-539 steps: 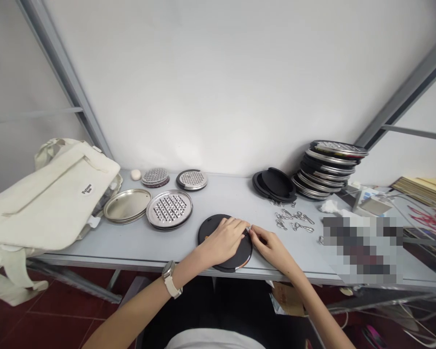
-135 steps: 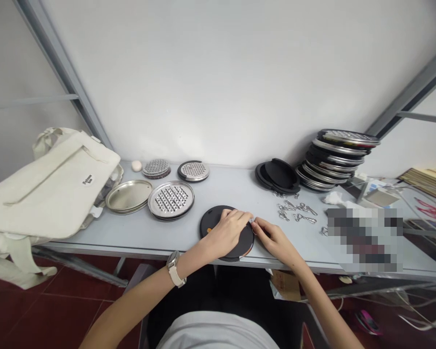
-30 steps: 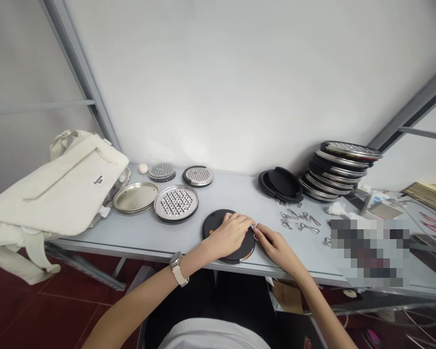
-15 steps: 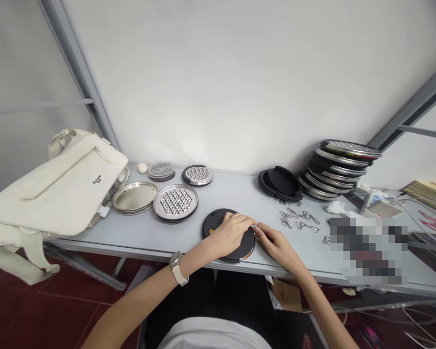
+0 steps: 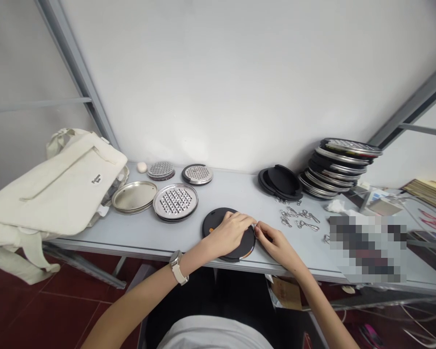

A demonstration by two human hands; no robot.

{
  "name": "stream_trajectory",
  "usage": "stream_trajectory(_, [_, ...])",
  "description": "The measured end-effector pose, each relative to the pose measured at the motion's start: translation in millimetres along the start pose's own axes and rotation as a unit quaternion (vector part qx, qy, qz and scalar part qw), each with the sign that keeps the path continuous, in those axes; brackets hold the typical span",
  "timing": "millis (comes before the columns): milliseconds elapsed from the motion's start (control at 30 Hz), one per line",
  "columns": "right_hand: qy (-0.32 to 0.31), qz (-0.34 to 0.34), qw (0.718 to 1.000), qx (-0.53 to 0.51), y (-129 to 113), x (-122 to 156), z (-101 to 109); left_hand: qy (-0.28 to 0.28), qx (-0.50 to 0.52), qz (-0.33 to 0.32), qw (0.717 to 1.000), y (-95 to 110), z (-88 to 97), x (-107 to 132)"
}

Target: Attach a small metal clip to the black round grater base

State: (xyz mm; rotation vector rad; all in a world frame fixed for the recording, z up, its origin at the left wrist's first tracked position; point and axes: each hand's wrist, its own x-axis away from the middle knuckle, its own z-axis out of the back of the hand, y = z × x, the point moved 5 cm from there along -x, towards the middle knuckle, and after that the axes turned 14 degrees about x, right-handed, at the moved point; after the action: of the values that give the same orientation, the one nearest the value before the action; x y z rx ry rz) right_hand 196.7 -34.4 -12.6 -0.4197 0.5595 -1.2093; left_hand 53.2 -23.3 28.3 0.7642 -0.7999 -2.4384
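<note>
A black round disc (image 5: 215, 219) with an orange patch and a shiny lower right rim lies flat near the front edge of the table. My left hand (image 5: 229, 236) rests across it, fingers bent over its right side and holding it down. At that right rim my right hand (image 5: 275, 244) is closed in a pinch, its fingertips meeting those of the left. Whatever small thing sits between the fingertips is hidden. Several small metal clips (image 5: 292, 213) lie loose to the right, beyond my right hand.
To the left are a round metal grater plate (image 5: 175, 201), plain metal discs (image 5: 134, 195) and smaller graters (image 5: 197, 174). Black round covers (image 5: 281, 182) and a tall stack of graters (image 5: 339, 169) stand at the back right. A cream bag (image 5: 58, 189) occupies the left end.
Both hands keep nearly the same place on the disc. The fingertips at its right rim have shifted only slightly; the view has moved a little.
</note>
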Motion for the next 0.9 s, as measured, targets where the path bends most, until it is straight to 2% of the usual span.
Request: stream_trajectory(900, [0.005, -0.003, 1.000, 0.003, 1.1, 1.8, 1.8, 0.000, -0.003, 0.005, 1.000, 1.8, 0.9, -0.5])
